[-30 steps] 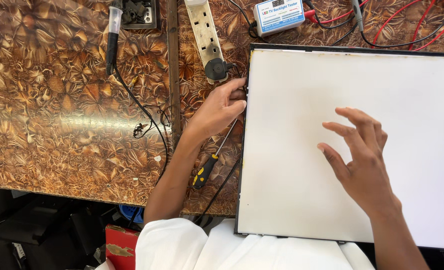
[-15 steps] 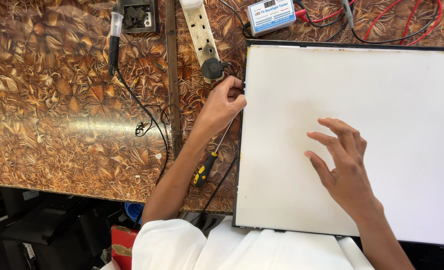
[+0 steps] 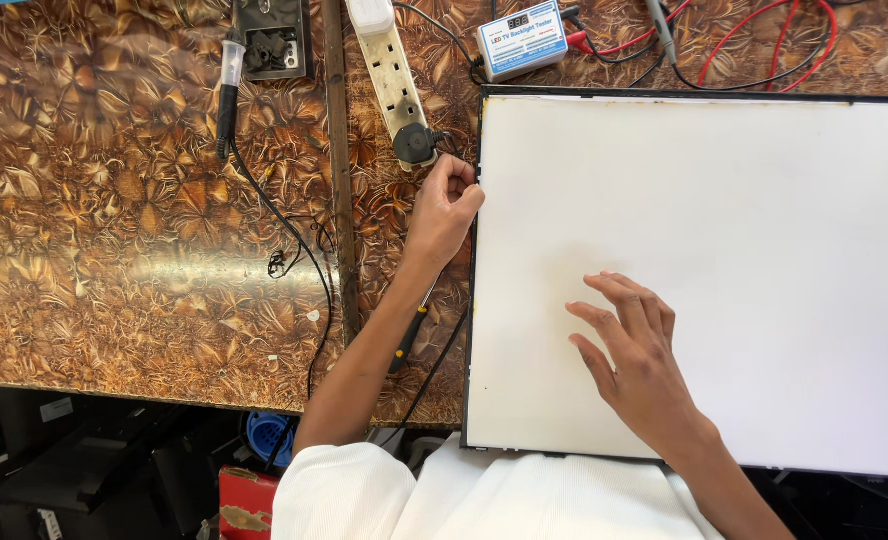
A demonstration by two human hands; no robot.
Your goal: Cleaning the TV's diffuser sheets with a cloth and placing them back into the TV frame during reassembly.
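Observation:
A large white flat panel (image 3: 744, 230) with a thin black frame lies on the brown patterned table (image 3: 114, 250). My left hand (image 3: 442, 208) pinches the panel's left edge near its top corner, fingers closed on the frame. My right hand (image 3: 636, 362) rests flat on the white surface near the lower middle, fingers spread. A screwdriver (image 3: 411, 336) with a black and yellow handle lies on the table under my left forearm.
A white power strip (image 3: 389, 70) with a black plug lies above my left hand. A small white and blue tester box (image 3: 521, 38) with red and black leads sits at the top. A soldering iron (image 3: 228, 90) with black cord lies to the left.
My left hand has slid up the panel's left edge towards the top corner. My right hand has moved left and down across the white surface. The view has shifted slightly.

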